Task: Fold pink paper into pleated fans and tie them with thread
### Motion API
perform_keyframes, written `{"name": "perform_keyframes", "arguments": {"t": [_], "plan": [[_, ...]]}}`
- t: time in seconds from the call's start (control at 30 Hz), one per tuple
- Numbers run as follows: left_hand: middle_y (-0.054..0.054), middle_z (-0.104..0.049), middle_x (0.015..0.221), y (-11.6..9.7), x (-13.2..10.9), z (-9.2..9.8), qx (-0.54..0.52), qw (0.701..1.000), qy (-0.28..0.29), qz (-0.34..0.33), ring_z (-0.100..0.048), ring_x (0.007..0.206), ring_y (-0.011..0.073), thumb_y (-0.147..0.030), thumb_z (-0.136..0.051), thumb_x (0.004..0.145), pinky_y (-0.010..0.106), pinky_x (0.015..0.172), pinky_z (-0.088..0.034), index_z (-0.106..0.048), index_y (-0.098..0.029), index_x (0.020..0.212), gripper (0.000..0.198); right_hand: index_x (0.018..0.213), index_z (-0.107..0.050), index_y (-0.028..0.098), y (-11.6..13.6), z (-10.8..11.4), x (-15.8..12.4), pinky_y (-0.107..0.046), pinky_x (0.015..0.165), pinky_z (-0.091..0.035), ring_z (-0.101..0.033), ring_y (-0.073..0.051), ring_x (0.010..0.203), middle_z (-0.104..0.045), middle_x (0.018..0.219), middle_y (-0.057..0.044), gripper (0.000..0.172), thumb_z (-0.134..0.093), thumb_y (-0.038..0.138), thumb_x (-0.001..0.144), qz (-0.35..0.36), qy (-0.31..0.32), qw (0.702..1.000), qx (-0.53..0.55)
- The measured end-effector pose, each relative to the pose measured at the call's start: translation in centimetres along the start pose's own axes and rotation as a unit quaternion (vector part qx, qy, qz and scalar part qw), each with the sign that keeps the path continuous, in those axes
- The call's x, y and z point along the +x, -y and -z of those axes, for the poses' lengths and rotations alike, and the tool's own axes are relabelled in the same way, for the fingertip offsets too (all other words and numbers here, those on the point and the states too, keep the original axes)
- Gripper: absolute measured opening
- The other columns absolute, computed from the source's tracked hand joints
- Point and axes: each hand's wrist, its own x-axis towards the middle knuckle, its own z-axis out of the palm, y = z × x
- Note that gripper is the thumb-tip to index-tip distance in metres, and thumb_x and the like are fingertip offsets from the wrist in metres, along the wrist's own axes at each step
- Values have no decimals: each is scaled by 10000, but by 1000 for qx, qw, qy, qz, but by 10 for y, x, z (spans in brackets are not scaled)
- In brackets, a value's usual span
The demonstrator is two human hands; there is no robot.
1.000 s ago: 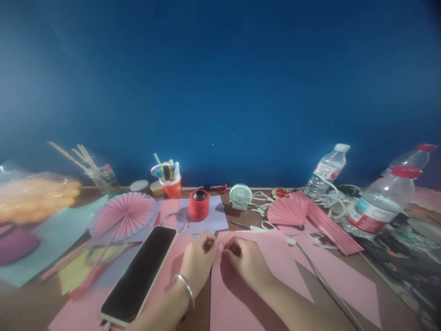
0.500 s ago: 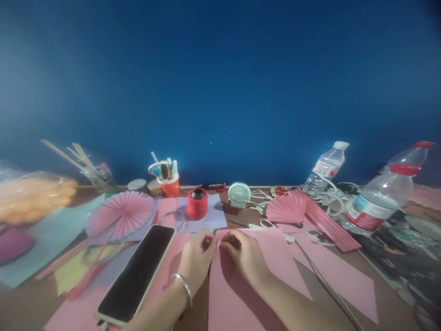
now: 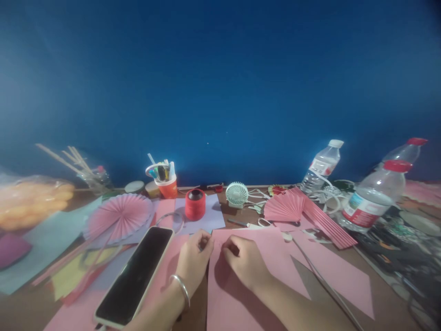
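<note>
The right hand (image 3: pixel 246 264), its thumb and fingertips curled together, is over the upper part of a flat pink paper sheet (image 3: pixel 274 248), casting a shadow on it; whether anything thin is pinched there I cannot tell. The left hand (image 3: pixel 193 258), a silver metal bangle (image 3: pixel 185 289) on its wrist, is near the sheet's left edge, thumb and fingers likewise drawn in, their contents too small to make out; the two hands are apart, with a narrow gap between them. Left of the left hand lies a black-screened smartphone (image 3: pixel 136 278) in a pale case. Beyond the hands, a red thread spool (image 3: pixel 195 207) stands on a lavender paper sheet (image 3: pixel 215 214), with a mint-green round fan (image 3: pixel 237 194) to its right. Farther out on the brown surface (image 3: pixel 392 299) are a round pink pleated paper fan (image 3: pixel 120 216) at left, a half-spread pink pleated paper piece (image 3: pixel 284 207) at right, and a red-capped clear plastic bottle (image 3: pixel 370 209).
</note>
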Motion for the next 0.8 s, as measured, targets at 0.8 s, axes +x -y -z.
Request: {"name": "perform_keyframes", "arguments": {"t": [0.8], "plan": [[-33, -510, 567, -6, -4, 1, 33, 999, -2, -19, -460, 518, 123, -350, -473, 760, 203, 487, -357, -499, -193, 631, 204, 655, -538, 188, -1, -3, 8, -202, 578, -362, -535, -118, 603, -587, 631, 29, 99, -488, 209, 738, -3, -38, 995, 87]]}}
